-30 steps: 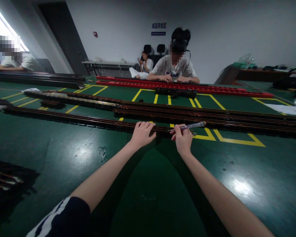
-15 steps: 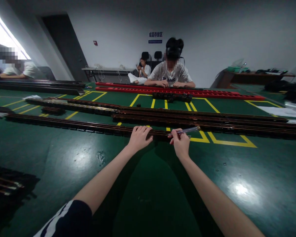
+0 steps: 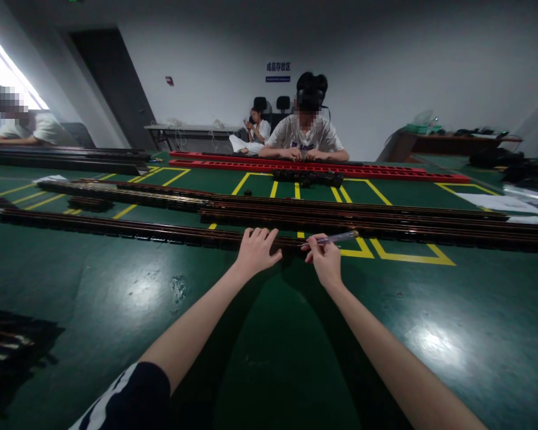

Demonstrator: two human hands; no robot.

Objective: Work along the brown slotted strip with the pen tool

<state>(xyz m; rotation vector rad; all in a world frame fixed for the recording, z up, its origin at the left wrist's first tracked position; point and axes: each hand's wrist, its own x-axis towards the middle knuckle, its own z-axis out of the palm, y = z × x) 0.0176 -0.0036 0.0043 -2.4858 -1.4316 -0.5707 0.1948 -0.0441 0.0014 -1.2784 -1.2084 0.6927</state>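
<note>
Much tabletop (image 3: 98, 266) fronts one strip (image 3: 161, 232), left hand (image 3: 254, 253) spread atop, right hand (image 3: 324, 261) pinching tool (image 3: 341, 237).

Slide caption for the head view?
Left hand spread over a long, dark, copper-streaked strip; right hand holding a slim, clear, pen-like tool.

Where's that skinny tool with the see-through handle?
In the head view, the see-through-handled tool is just right of centre, held in the right hand, beside the long dark strip that the left hand is on.
</note>
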